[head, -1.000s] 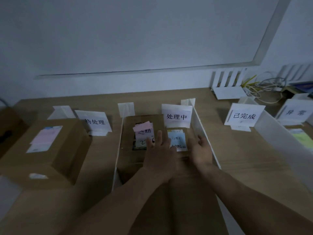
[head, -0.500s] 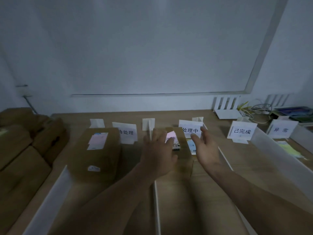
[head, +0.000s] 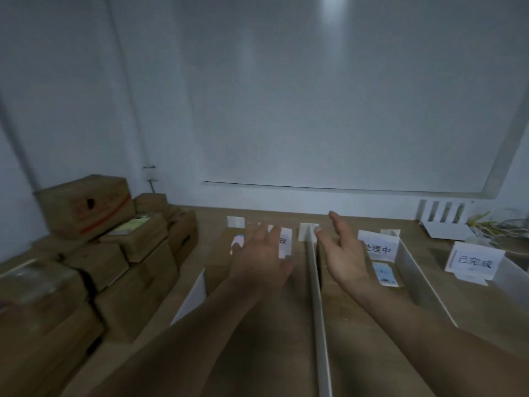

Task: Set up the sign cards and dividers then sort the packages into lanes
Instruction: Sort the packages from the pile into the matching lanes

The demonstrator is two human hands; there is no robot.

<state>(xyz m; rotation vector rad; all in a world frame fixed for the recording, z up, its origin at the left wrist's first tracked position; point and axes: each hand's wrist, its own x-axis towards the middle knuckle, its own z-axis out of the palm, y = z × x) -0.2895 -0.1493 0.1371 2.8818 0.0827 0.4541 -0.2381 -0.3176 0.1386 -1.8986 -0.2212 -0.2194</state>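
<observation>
Head view shows both my arms stretched forward over the lanes, and neither grip holds anything. My left grip hangs palm down, fingers spread and straight, above the left lane. Under it a package lies at that lane's far end, in front of a half-hidden sign card. My right grip is just across the centre divider, above the middle lane, palm turned to the left, thumb up, fingers straight and relaxed. Another package with a blue-and-white label lies at the far end of that lane, below the sign card reading 处理中. A third sign card, 已完成, stands further right, beyond the right divider.

I judge that the coming move turns on the pile of packages on the left part of the counter. It lies to the left of both grips, past the left divider, near my left grip and well apart from my right. The left is therefore the closer one to lead the reach, though the boxes look broad enough to want both. The top box lies with its long axis running left to right, across my reach, while the lanes run near to far.
</observation>
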